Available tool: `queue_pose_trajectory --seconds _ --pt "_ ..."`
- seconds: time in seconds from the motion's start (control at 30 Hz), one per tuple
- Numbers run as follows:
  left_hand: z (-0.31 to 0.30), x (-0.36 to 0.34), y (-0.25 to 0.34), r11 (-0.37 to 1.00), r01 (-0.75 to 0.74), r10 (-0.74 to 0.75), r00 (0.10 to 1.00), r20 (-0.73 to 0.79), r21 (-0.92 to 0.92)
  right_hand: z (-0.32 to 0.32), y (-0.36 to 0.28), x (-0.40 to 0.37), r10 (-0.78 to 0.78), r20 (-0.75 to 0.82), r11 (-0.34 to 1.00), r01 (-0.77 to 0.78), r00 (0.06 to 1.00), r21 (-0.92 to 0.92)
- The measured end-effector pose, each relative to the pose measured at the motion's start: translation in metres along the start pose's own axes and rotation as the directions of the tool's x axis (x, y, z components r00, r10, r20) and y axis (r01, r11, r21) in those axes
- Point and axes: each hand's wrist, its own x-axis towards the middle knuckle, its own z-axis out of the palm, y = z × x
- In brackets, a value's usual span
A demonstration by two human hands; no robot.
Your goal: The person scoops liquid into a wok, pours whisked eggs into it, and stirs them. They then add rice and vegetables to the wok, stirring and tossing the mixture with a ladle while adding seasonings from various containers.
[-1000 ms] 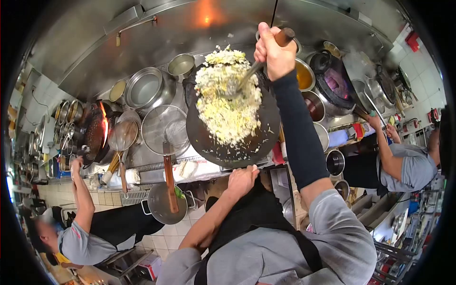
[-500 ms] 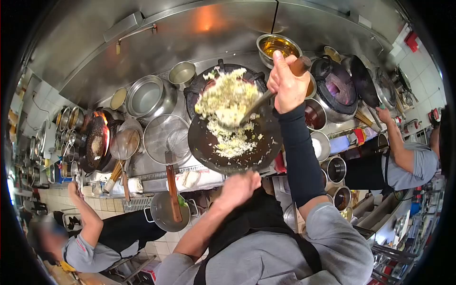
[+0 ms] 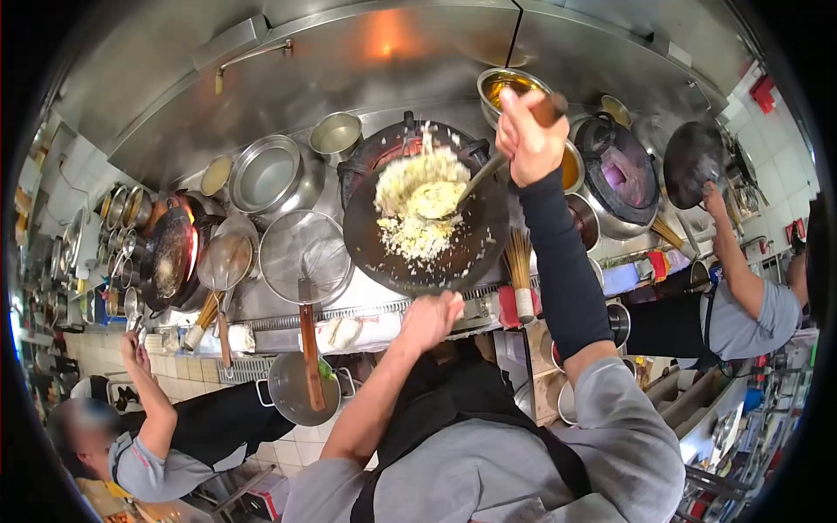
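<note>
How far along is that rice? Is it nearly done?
Yellow bits already look mixed into the rice. The right hand works the ladle while the left hand grips the wok's near edge. Serving seems left: the rice is in or above the wok.

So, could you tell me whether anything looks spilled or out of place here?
Loose grains of fried rice are scattered beyond the wok's far rim, probably from tossing. The mesh strainer's wooden handle juts past the counter edge, where it might get bumped.
</note>
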Motion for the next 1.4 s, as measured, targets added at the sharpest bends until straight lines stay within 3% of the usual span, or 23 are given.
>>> queue_pose_trajectory --seconds 0.03,0.13,0.17,0.27,0.33,0.37,0.47,0.5,0.53,0.6,0.63,0.73,0.77,0.8,0.87,1.0,1.03,1.07,1.13,1.17,1.27,1.33,1.4 --pt "0.008 0.014 -0.011 0.996 -0.087 0.084 0.99 -0.11 -0.025 0.01 -0.005 0.01 -0.023 -0.072 0.999 0.02 0.997 -0.05" --pt "0.044 0.059 -0.043 0.999 -0.031 0.034 0.987 -0.156 0.022 -0.003 0.015 0.024 -0.122 -0.154 0.991 0.113 0.98 -0.067" --pt "0.044 0.067 -0.042 1.0 -0.011 0.015 0.986 -0.166 0.029 -0.015 0.045 0.024 -0.07 -0.252 0.997 0.071 0.965 -0.004" --pt "0.045 0.072 -0.044 0.998 0.031 -0.023 0.987 -0.159 0.049 -0.049 0.164 0.01 0.083 0.023 0.974 -0.076 0.996 -0.214" --pt "0.047 0.073 -0.045 0.999 0.026 -0.019 0.989 -0.145 0.048 -0.034 0.138 0.048 0.124 -0.017 0.96 -0.124 0.992 -0.252" --pt "0.046 0.071 -0.043 0.999 0.024 -0.018 0.986 -0.165 0.039 -0.029 0.124 0.06 0.198 -0.078 0.965 -0.209 0.977 -0.16" --pt "0.046 0.073 -0.042 0.999 0.035 -0.025 0.975 -0.221 0.04 -0.045 0.12 0.05 -0.115 -0.137 0.976 0.086 0.984 -0.198" --pt "0.053 0.075 -0.047 1.0 0.007 0.001 0.97 -0.244 0.03 -0.051 0.146 0.035 -0.089 -0.163 0.954 0.037 0.983 -0.297" --pt "0.054 0.071 -0.05 1.0 -0.001 0.006 0.969 -0.245 0.022 -0.05 0.157 0.026 -0.038 -0.011 0.979 0.035 0.999 -0.201" --pt "0.055 0.076 -0.049 1.0 -0.018 0.018 0.96 -0.278 0.001 -0.041 0.162 0.055 0.102 0.11 0.97 -0.074 0.989 -0.231" --pt "0.058 0.07 -0.045 1.0 0.011 -0.009 0.971 -0.238 0.007 -0.033 0.154 0.07 0.3 0.083 0.949 -0.289 0.95 -0.124" --pt "0.047 0.076 -0.043 0.998 0.046 -0.038 0.98 -0.196 0.034 -0.013 0.138 0.071 -0.029 -0.016 0.969 0.024 0.999 -0.247" --pt "0.047 0.077 -0.043 0.999 0.035 -0.027 0.976 -0.215 0.034 -0.01 0.137 0.052 -0.006 -0.028 0.971 -0.001 1.0 -0.237" --pt "0.049 0.074 -0.043 0.999 0.026 -0.018 0.973 -0.228 0.032 -0.022 0.187 0.045 -0.03 0.01 0.952 0.031 1.0 -0.305" --pt "0.047 0.08 -0.045 0.999 0.039 -0.036 0.979 -0.202 0.013 -0.019 0.185 0.057 0.061 0.183 0.906 0.022 0.981 -0.422" --pt "0.052 0.075 -0.044 1.0 0.022 -0.022 0.957 -0.291 -0.006 -0.016 0.151 0.097 -0.186 -0.097 0.908 0.133 0.978 -0.397" --pt "0.05 0.074 -0.044 0.999 0.041 -0.042 0.973 -0.228 -0.011 -0.046 0.175 0.099 -0.182 -0.108 0.925 0.133 0.977 -0.356" --pt "0.047 0.077 -0.046 0.999 0.031 -0.033 0.972 -0.234 -0.013 -0.041 0.167 0.074 0.002 -0.069 0.952 -0.023 0.998 -0.305" --pt "0.049 0.076 -0.046 1.0 0.007 -0.011 0.973 -0.231 -0.017 -0.032 0.181 0.072 0.035 0.166 0.917 0.034 0.986 -0.398" --pt "0.054 0.077 -0.049 1.0 0.015 -0.019 0.971 -0.238 -0.022 -0.026 0.181 0.088 0.057 0.177 0.856 0.043 0.982 -0.515" --pt "0.053 0.076 -0.048 1.0 0.022 -0.022 0.971 -0.238 -0.005 0.003 0.162 0.091 -0.091 -0.027 0.954 0.079 0.995 -0.289" --pt "0.047 0.085 -0.048 1.0 0.017 -0.019 0.967 -0.252 -0.01 -0.003 0.159 0.069 -0.035 -0.045 0.999 0.035 0.998 0.0" --pt "0.051 0.076 -0.047 1.0 0.018 -0.022 0.97 -0.241 -0.018 -0.008 0.202 0.063 -0.005 0.088 0.989 0.018 0.996 -0.147"
